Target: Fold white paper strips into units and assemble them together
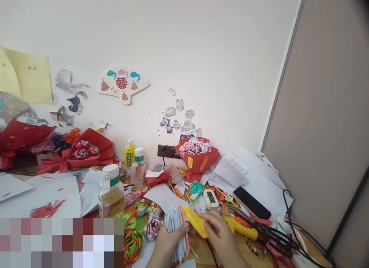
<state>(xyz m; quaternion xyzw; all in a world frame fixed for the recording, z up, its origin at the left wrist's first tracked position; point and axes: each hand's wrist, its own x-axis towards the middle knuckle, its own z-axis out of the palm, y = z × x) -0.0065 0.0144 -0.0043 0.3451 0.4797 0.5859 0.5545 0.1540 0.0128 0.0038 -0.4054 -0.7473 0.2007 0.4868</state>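
Observation:
My left hand [171, 241] is closed around a thick bundle of folded white paper [174, 227], with a pink-orange strip along its right edge. In my right hand [219, 231], a folded piece of yellow paper [194, 220] is pinched between thumb and fingers, its left end right beside the bundle. Just right of that hand lies a yellow-handled tool, seemingly a hot glue gun [243, 227]. Folded paper flowers [153, 227] in pink and white, orange and green sit left of my left hand.
Behind my hands stand a red-wrapped bouquet [198, 160] and a white digital timer [211, 199]. A phone [252, 202], black scissors [276, 237] and a cable [305, 222] lie to the right. Bottles [111, 195] stand at left, among paper sheets [54, 191] and scraps.

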